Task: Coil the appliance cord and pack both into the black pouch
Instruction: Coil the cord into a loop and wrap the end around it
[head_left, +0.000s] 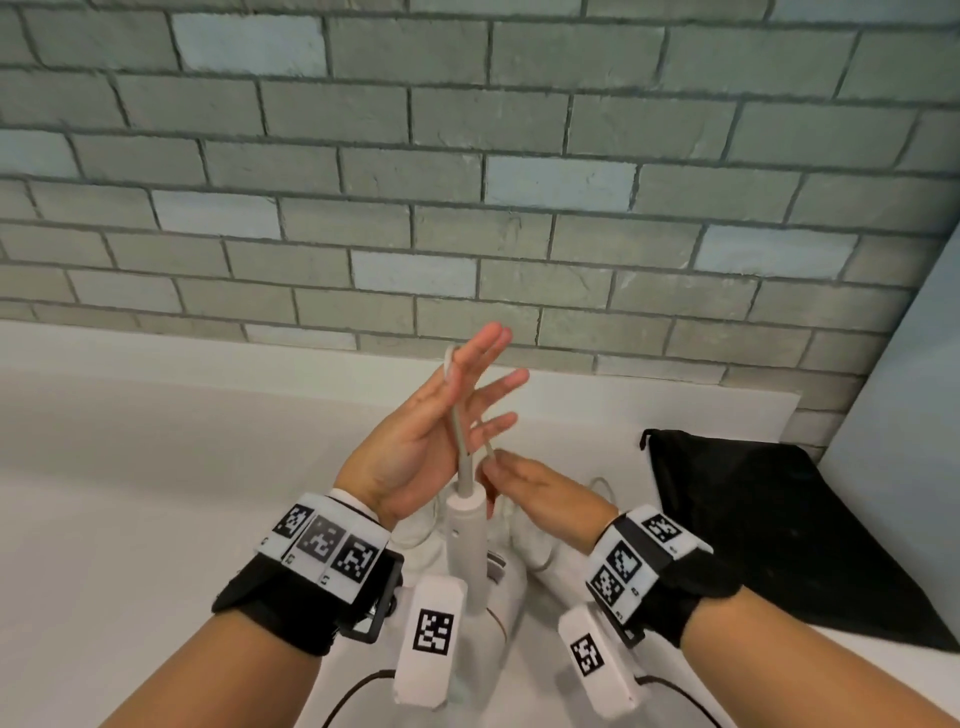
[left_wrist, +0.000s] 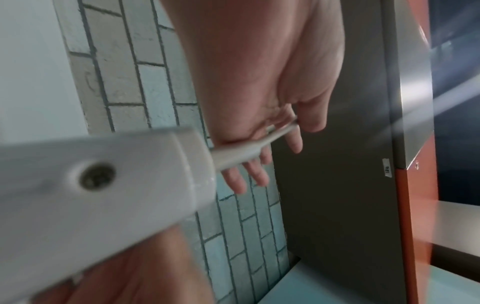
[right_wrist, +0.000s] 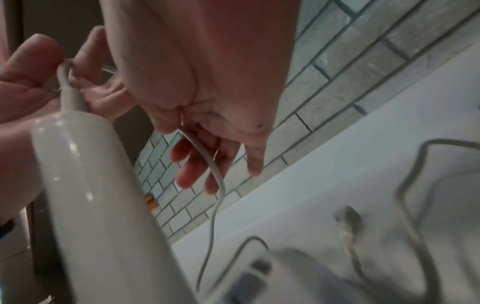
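Note:
A white appliance (head_left: 470, 535) stands on the white counter (head_left: 130, 493) between my wrists, handle end up (left_wrist: 103, 185). Its pale cord (head_left: 458, 431) leaves the handle's tip and runs up my left palm to a loop at the thumb. My left hand (head_left: 467, 384) has straight, spread fingers, while its thumb (left_wrist: 311, 115) pins the cord (left_wrist: 280, 131) against the palm. Just right of the handle's tip, my right hand (head_left: 493, 465) pinches the cord (right_wrist: 207, 156) between thumb and fingers. The rest of the cord trails slack onto the counter. The black pouch (head_left: 769, 530) lies flat to the right.
A grey brick wall (head_left: 467, 182) rises straight behind the counter. A pale panel (head_left: 904, 389) closes off the right side. Loose cord loops (right_wrist: 410, 185) and what looks like the plug (right_wrist: 348, 216) lie on the counter under my right hand.

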